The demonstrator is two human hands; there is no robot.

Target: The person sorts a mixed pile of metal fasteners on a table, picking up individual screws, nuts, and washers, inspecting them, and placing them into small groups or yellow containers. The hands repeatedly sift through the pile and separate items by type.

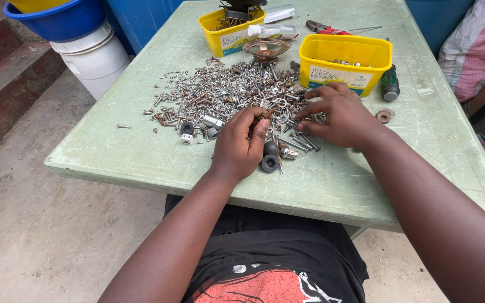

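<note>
Scuffed matt green plastic table (pixel 141 151), dull rusty metal screws (pixel 220 92), glossy yellow plastic tub (pixel 344 59)

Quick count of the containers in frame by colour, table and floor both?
Yellow tubs on the table: 2, the near yellow tub and the far yellow tub
Blue basin: 1
White bucket: 1
Total: 4
</note>
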